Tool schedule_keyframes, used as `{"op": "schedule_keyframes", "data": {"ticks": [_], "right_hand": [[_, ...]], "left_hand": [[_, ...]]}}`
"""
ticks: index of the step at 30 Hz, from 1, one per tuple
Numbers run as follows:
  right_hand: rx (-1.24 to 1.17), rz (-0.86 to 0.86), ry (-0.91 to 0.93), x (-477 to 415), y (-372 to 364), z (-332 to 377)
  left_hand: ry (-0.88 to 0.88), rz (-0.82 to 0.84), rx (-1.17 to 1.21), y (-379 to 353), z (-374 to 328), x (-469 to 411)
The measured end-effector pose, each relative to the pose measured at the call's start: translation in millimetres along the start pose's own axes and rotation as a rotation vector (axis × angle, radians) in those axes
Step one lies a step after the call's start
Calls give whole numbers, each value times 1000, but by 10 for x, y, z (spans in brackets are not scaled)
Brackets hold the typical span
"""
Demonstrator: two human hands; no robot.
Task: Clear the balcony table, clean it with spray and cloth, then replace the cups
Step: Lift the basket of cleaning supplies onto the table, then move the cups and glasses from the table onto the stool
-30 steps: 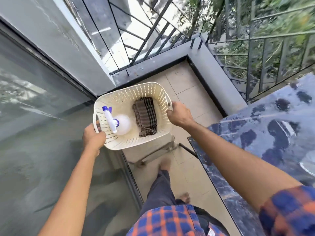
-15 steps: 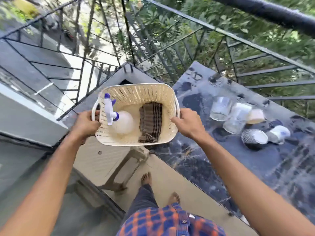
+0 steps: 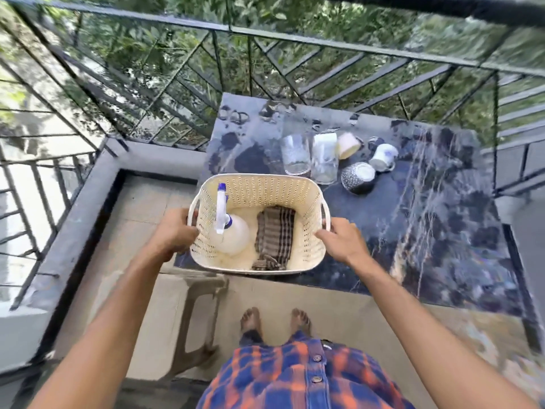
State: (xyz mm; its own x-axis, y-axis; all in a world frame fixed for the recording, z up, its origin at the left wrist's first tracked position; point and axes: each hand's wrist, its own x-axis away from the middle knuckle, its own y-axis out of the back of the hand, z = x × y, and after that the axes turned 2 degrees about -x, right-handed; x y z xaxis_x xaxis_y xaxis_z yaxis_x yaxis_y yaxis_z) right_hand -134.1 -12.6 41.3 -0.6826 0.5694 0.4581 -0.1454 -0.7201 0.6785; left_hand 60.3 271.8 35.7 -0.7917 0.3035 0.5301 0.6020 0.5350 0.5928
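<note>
I hold a cream perforated basket (image 3: 259,190) by its two side handles, my left hand (image 3: 174,233) on the left one and my right hand (image 3: 339,239) on the right one. Inside lie a white spray bottle (image 3: 231,234) with a blue-tipped nozzle and a folded brown checked cloth (image 3: 275,234). The basket hovers over the near left corner of the dark marbled table (image 3: 413,231). Beyond it stand two clear glasses (image 3: 295,154) (image 3: 324,163), a cream cup (image 3: 349,145), a white cup with blue pattern (image 3: 383,157) and a dark patterned bowl (image 3: 357,178).
A black metal railing (image 3: 295,42) runs behind the table and along the left side. A grey ledge (image 3: 88,208) borders the tiled floor. The table's leg frame (image 3: 200,314) stands left of my bare feet (image 3: 274,320).
The view has swung right from the glass door to the table. The basket, carried in both hands, has come over the table's near left corner.
</note>
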Motion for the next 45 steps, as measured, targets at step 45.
{"op": "schedule_keyframes", "data": {"ticks": [45], "right_hand": [[-278,-15,-184,-2288,381,-131]], "left_hand": [[195,-112,22,-1695,-2333,-1849]]}}
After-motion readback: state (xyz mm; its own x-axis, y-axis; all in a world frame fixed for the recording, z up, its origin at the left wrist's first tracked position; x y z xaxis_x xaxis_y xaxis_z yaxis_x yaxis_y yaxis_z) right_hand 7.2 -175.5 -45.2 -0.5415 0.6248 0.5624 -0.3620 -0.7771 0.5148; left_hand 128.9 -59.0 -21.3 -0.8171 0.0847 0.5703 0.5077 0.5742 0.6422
